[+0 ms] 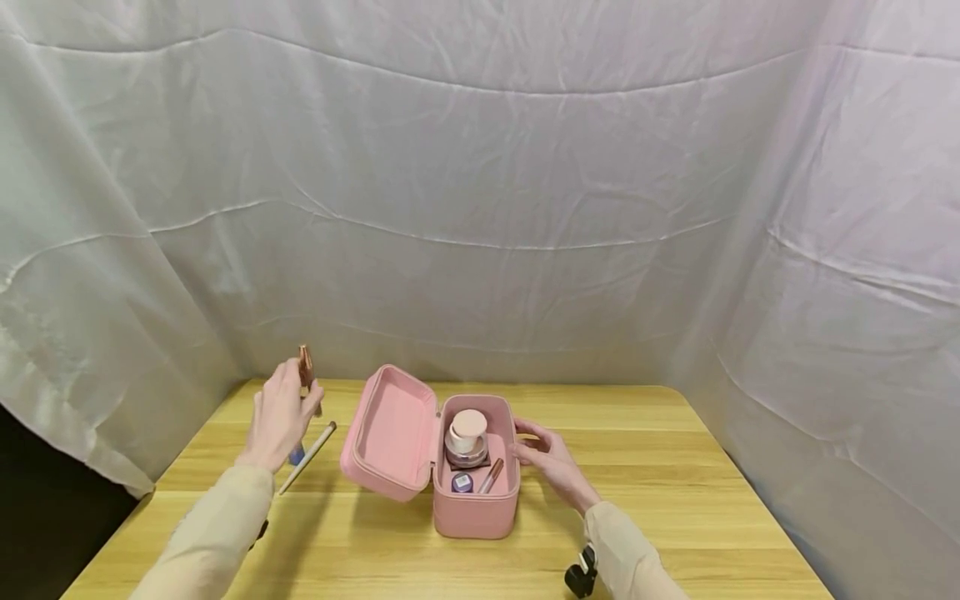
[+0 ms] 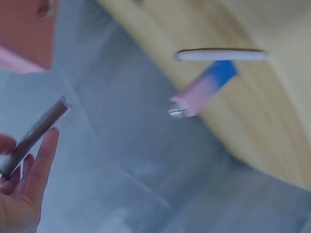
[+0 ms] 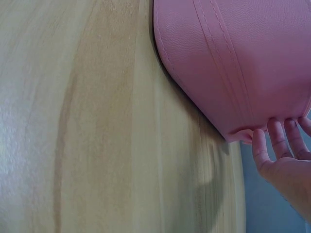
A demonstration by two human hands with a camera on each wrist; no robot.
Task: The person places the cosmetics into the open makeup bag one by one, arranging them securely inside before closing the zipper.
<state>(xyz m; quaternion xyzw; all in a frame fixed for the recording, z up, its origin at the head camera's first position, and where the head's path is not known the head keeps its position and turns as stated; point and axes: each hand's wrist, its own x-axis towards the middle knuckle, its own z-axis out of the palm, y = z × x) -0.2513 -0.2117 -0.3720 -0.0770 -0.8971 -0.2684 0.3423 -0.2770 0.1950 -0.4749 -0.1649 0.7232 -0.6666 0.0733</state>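
In the head view my left hand (image 1: pixel 279 414) is raised over the left part of the table, pinching a slim brown lip gloss tube (image 2: pixel 36 138) between thumb and fingers. A pink cosmetic case (image 1: pixel 476 517) stands unzipped, its lid (image 1: pixel 393 429) folded out to the left. My right hand (image 1: pixel 551 462) touches the case's right side at the rim; the right wrist view has its fingers (image 3: pixel 279 138) loosely bent against the pink wall. Inside the case sit a pink-lidded jar (image 1: pixel 469 425), a small purple pot (image 1: pixel 462 482) and another slim tube (image 1: pixel 491 476).
A white-handled makeup brush (image 1: pixel 309 457) lies on the wooden table (image 1: pixel 622 500), left of the lid. Beside it is a blue-and-pink tube (image 2: pixel 206 87), partly hidden by my left hand in the head view. Grey curtains (image 1: pixel 480 183) hang behind the table and at both sides.
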